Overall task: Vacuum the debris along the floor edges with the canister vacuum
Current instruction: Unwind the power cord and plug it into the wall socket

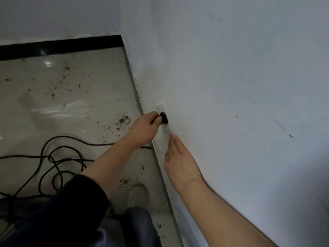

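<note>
Sleeve [71,202] foreground | left hand [142,129] pinches plug [163,118] at socket [161,106] | right hand [179,161] fingers straight, against wall [231,86]

The glossy tiled floor [71,107] is throwing back glare at ten o'clock; the black skirting [62,46] is shining too. The painted wall [231,86] is looking matt, scuffed; the cord [58,157] is looking dull, rubbery.

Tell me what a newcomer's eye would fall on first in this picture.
The left hand grips a black plug at the white outlet low on the wall at right, while the straight fingers of the right hand touch the outlet's lower edge. A black cord lies in loops on the floor at left, and brown debris is scattered near the wall.
</note>
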Action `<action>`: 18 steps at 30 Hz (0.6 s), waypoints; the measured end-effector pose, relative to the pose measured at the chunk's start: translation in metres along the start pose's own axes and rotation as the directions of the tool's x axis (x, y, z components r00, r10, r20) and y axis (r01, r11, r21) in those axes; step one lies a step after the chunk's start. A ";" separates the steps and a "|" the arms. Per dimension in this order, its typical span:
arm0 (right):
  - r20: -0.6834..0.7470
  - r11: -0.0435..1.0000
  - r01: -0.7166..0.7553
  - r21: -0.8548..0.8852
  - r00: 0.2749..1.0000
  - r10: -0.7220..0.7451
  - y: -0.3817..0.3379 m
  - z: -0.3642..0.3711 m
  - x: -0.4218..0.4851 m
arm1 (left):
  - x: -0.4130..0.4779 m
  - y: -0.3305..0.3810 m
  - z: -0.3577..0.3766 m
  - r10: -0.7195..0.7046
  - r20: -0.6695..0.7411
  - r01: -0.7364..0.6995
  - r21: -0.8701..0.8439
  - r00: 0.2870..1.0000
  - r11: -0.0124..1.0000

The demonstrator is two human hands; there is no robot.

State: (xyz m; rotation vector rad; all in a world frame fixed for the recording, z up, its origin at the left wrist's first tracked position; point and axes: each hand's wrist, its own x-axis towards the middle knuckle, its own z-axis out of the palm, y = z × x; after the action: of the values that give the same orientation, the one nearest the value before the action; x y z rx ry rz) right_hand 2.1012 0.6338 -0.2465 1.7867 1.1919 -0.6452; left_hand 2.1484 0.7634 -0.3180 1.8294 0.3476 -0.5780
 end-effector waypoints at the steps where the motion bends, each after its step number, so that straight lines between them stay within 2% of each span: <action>1: 0.004 1.000 0.002 -0.010 1.000 -0.002 0.000 0.000 0.001 | 0.001 0.001 0.001 0.006 -0.011 -0.005 0.017 1.000 1.000; 5: 0.014 1.000 0.002 -0.010 1.000 -0.001 0.001 -0.002 0.001 | 0.008 0.005 0.005 -0.040 -0.048 0.047 0.168 0.998 0.985; 10: 0.006 0.995 0.014 0.100 1.000 -0.015 0.010 -0.008 -0.002 | 0.004 0.010 -0.001 -0.042 0.029 0.037 0.157 0.999 0.987; 12: 0.017 0.990 0.015 0.138 1.000 -0.017 0.011 -0.011 -0.001 | -0.003 0.006 -0.014 -0.066 0.099 0.059 0.067 0.993 0.996; 14: 0.008 0.977 -0.012 0.215 1.000 0.010 0.011 -0.013 0.000 | -0.013 -0.002 -0.032 -0.136 0.101 0.147 -0.105 0.985 0.984; 16: -0.088 0.936 -0.045 0.349 0.993 0.080 0.009 -0.017 0.004 | -0.027 -0.017 -0.048 -0.225 0.074 0.237 -0.307 0.971 0.922; 18: -0.211 0.889 -0.072 0.452 0.960 0.185 0.009 -0.028 0.012 | -0.047 -0.043 -0.061 -0.264 0.108 0.285 -0.305 0.958 0.909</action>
State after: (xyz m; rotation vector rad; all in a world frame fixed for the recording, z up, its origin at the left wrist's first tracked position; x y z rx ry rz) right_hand 2.1126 0.6619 -0.2390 2.3694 1.1362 -0.6632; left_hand 2.1011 0.8370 -0.3115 1.4566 0.6259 -0.7279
